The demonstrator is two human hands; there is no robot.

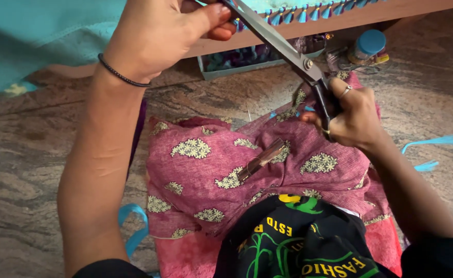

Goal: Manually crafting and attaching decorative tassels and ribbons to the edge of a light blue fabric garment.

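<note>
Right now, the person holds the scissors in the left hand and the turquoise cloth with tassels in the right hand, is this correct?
Not quite: the hands are swapped. In the head view, the right hand grips the scissors by the handles, and the left hand holds the turquoise cloth with tassels at the top edge. The rest is right.

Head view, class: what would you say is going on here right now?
A person sitting on a stone floor works large scissors with the right hand, whose fingers are through the handles. The blades point up toward the left hand, which pinches something at the edge of a teal cloth trimmed with small tassels. Pink patterned fabric lies over the lap with a small brown stick-like tool resting on it. A blue-lidded jar stands nearby.
</note>
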